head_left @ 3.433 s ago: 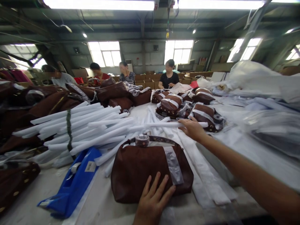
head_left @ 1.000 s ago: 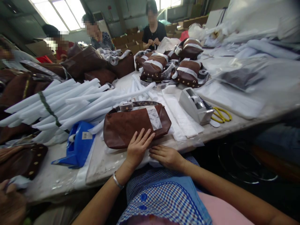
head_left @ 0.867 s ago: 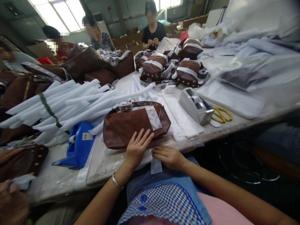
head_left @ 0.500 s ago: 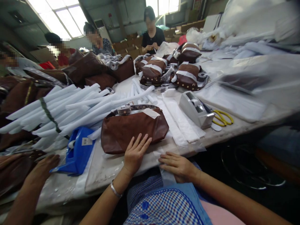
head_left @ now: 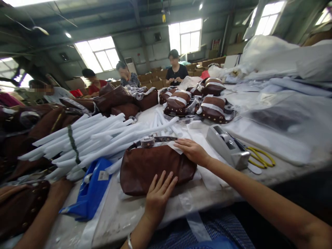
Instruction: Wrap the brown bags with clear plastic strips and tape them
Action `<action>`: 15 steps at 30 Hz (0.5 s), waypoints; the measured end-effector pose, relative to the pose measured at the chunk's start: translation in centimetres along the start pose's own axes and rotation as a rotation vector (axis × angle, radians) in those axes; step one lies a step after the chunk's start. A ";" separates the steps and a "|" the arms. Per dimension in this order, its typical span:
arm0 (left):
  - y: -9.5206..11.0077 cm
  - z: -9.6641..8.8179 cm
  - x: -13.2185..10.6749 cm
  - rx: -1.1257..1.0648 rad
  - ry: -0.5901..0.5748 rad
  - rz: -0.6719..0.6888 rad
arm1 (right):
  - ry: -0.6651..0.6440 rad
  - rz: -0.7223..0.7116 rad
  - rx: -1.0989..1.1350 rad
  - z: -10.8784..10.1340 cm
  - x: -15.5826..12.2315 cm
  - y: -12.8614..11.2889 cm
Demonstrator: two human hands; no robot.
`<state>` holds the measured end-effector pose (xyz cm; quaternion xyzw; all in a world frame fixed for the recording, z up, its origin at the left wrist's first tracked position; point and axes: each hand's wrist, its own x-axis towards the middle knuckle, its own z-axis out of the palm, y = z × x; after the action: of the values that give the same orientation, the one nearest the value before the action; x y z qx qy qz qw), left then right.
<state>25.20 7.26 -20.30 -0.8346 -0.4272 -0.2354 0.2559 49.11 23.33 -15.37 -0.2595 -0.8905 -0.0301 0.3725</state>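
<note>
A brown handbag (head_left: pixel 147 166) lies before me at the table's front, its strap with a clear-wrapped piece (head_left: pixel 147 141) along the top. My left hand (head_left: pixel 159 193) rests on the bag's lower front, open with fingers spread. At the upper right corner of the bag, my right hand (head_left: pixel 194 151) has its fingers stretched out over a small white paper (head_left: pixel 176 148) near the strap. Its fingertips touch the paper; their undersides are hidden.
White rolls (head_left: pixel 98 135) tied with a green band lie behind a blue tape dispenser (head_left: pixel 94 188). A grey tape dispenser (head_left: pixel 228 147) and yellow-handled scissors (head_left: pixel 261 157) are at right. A co-worker's hand (head_left: pixel 61 190) is at left by another bag (head_left: pixel 26 204). Wrapped bags (head_left: pixel 214 109) sit behind.
My right hand has risen from the table's front edge to the bag's upper right corner. My left hand stays on the bag. The view has tilted up.
</note>
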 end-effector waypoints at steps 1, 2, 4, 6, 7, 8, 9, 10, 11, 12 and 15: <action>0.0 0.2 0.0 -0.001 0.018 -0.009 | 0.015 -0.043 0.016 0.2 0.3 0.5; 0.0 0.3 0.0 -0.004 0.036 -0.018 | 0.032 -0.075 0.034 0.1 0.3 0.9; 0.1 0.5 -0.1 -0.008 0.059 -0.032 | 0.066 -0.102 0.056 -0.4 0.0 1.0; 0.1 0.5 0.0 -0.007 0.041 -0.038 | 0.088 -0.105 0.050 -1.2 -0.8 0.6; 0.2 0.4 0.0 -0.006 0.027 -0.043 | 0.090 -0.113 0.037 -1.5 -1.3 0.2; 0.2 0.3 0.1 -0.007 0.012 -0.048 | 0.084 -0.128 0.022 -1.9 -1.8 -0.2; 0.2 0.2 0.2 -0.009 -0.005 -0.053 | 0.072 -0.144 0.005 -2.2 -2.3 -0.8; 0.3 0.1 0.2 -0.010 -0.019 -0.055 | 0.057 -0.160 -0.011 -2.5 -2.7 -1.3; 0.3 0.0 0.3 -0.011 -0.020 -0.057 | 0.044 -0.169 -0.026 -2.7 -3.1 -1.9; 0.3 -0.1 0.3 -0.009 -0.019 -0.058 | 0.036 -0.169 -0.039 -3.0 -3.5 -2.4; 0.3 -0.2 0.4 -0.004 -0.029 -0.054 | 0.052 -0.135 -0.064 -3.7 -4.4 -4.4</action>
<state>25.63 7.22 -19.96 -0.8265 -0.4529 -0.2310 0.2417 52.00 16.69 -15.09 -0.2097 -0.8946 -0.0905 0.3841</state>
